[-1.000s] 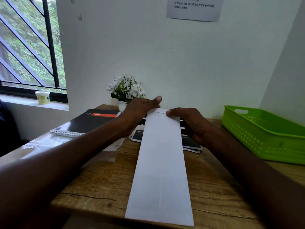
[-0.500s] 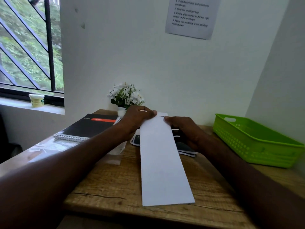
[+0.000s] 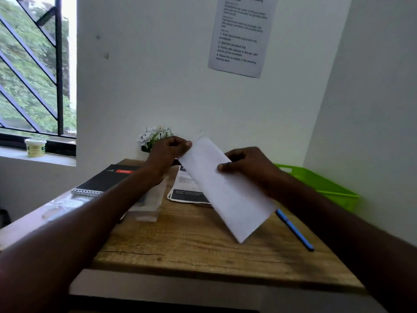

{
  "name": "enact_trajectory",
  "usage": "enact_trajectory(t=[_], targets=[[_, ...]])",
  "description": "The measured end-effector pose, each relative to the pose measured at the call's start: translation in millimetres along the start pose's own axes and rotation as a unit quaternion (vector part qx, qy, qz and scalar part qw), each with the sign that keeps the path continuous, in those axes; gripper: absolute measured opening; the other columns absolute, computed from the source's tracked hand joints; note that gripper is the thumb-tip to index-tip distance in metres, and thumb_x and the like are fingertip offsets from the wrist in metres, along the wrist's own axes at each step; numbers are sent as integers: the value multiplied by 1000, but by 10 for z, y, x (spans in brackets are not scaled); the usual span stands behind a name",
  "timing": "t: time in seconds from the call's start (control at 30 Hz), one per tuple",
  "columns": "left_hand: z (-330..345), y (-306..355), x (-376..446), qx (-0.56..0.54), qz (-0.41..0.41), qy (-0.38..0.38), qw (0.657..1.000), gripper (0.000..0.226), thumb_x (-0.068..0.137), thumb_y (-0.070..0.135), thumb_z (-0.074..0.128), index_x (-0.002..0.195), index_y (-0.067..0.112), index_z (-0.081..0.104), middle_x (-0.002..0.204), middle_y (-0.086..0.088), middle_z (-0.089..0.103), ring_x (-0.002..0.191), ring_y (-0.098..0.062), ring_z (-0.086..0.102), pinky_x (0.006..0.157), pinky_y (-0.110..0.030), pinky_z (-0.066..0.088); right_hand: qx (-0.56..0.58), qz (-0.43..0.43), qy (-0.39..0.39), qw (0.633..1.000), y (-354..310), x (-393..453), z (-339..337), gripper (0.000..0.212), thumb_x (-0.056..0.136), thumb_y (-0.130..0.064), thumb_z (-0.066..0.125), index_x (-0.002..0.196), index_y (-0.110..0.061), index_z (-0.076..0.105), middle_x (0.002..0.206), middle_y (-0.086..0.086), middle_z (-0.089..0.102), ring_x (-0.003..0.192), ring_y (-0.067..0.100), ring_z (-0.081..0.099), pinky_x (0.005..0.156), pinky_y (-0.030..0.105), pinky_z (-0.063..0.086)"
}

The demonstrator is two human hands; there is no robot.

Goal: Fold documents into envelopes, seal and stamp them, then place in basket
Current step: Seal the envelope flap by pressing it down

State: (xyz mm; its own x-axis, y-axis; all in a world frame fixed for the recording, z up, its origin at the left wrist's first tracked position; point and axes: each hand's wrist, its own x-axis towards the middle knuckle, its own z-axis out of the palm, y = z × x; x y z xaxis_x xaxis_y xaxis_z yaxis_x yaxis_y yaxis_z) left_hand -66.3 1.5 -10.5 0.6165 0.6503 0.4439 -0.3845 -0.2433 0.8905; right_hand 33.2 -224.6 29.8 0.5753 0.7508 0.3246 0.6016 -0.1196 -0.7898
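From the head camera I see both hands raised above the wooden table (image 3: 180, 251), holding one long white sheet of folded paper (image 3: 225, 190) between them. The paper is off the table and tilted, its far end up by the left fingertips and its near corner pointing down toward the table edge on my right.

My left hand (image 3: 168, 152) has its fingers curled and its thumb pressed against them, pinching the paper's far left corner. My right hand (image 3: 246, 164) grips the paper's right long edge a little nearer to me: the thumb lies flat on the upper face and the other fingers curl behind the sheet, so I cannot tell how they lie there.

Just behind the left knuckles stands a small pot of white flowers (image 3: 154, 136). Below the left wrist lie a clear plastic sleeve (image 3: 149, 206) and, further left, a black spiral notebook (image 3: 106, 179). Under the paper, between the two hands, a stack of dark printed cards (image 3: 187, 193) rests on the table. Beyond the right hand, against the wall, sits the green basket (image 3: 322, 184). Below the right forearm, just past the paper's near corner, a blue pen (image 3: 295, 231) lies on the wood.

A printed sheet of instructions (image 3: 241, 35) hangs on the wall above the hands, and a small tub (image 3: 35, 147) sits on the window sill far left.
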Motion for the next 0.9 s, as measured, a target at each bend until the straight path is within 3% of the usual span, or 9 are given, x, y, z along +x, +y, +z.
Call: enact_trajectory(t=[0.17,0.27,0.37,0.47,0.57,0.63,0.7,0.77,0.9], targets=[[-136,211,-343,108,108,-3,988,9,88,14,79,95,11,73,85,-3,74,78,-12,66,69,-31,53,-218,-162,43,961,-216,-237,-327,25,74,-25,83,99,-23,81,90,-5,78,83,8,73,80,29,56],[-226,252,-729,199,156,1,968,13,84,10,82,92,8,72,87,-10,74,80,-10,68,72,-28,54,-245,-198,41,948,-156,-542,-238,20,78,-14,80,96,-24,79,89,-13,77,76,1,72,73,19,51],[-346,259,-1146,288,180,-1,941,15,81,12,84,89,15,73,85,3,75,79,2,68,76,-23,51,-230,-237,19,944,62,-839,-37,20,79,-8,80,94,-20,78,87,-13,75,76,1,70,68,10,44],[-499,263,-1464,403,220,-59,887,18,80,12,84,87,23,73,88,9,71,85,-2,65,78,-22,51,-198,-247,-16,948,307,-1055,129,20,80,-10,83,96,-20,78,89,-13,73,84,2,68,68,5,40],[-597,308,-1614,509,210,-154,820,46,76,-12,70,84,33,72,96,11,65,92,-11,61,80,-33,51,-202,-244,-84,945,389,-1204,235,13,86,-28,82,98,-26,77,96,-14,72,93,8,66,72,7,40],[-563,357,-1665,517,195,-157,819,56,71,-17,56,87,34,72,100,10,66,95,-13,61,79,-33,50,-207,-240,-92,944,398,-1229,275,11,90,-34,77,98,-27,77,96,-16,71,94,6,65,73,8,39],[-417,425,-1710,476,181,-122,852,47,79,-8,52,92,32,73,103,10,69,98,-13,63,81,-33,49,-205,-231,-51,950,409,-1190,327,13,93,-39,73,98,-28,76,97,-16,72,92,4,66,76,14,45],[-204,451,-1726,444,154,-103,877,37,91,4,51,109,27,74,112,8,72,106,-14,64,90,-34,50,-224,-208,-13,952,400,-1109,404,19,95,-44,66,104,-30,75,104,-14,73,95,4,67,86,31,53],[172,226,-1711,529,41,-217,819,42,103,19,46,145,19,53,145,-8,59,132,-28,55,108,-39,43,-331,-116,-73,934,351,-997,657,43,105,-50,38,136,-29,59,137,-2,64,124,21,59,103,45,46]])
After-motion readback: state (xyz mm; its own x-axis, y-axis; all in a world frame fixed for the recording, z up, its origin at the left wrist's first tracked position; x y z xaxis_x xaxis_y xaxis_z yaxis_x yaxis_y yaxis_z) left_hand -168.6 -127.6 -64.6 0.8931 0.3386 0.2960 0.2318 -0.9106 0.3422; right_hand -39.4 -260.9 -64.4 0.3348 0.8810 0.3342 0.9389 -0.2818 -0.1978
